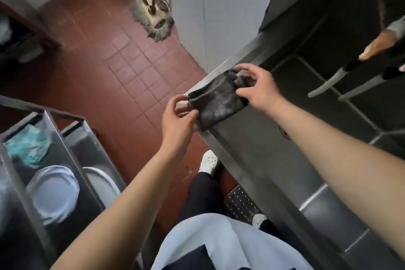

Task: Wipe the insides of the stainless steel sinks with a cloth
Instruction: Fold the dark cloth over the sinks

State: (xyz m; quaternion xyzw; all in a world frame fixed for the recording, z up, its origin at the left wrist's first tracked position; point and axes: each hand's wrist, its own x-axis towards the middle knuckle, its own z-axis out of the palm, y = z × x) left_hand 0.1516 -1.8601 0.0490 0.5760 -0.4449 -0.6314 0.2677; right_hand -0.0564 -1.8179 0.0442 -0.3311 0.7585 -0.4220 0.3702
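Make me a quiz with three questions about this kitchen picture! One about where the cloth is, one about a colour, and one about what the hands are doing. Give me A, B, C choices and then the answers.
1. Where is the dark cloth?
A. On the steel counter edge
B. On the floor
C. Inside the bin with the plates

2. What colour are the floor tiles?
A. Blue
B. Reddish-brown
C. Yellow

3. What are the two hands doing?
A. Resting flat, away from the cloth
B. Holding a mop
C. Both pinching the cloth

Answers:
1. A, the cloth lies draped over the counter edge, not on the floor.
2. B, the tiles by the mop look reddish-brown.
3. C, the left hand grips the near end of the cloth and the right hand grips the far end.
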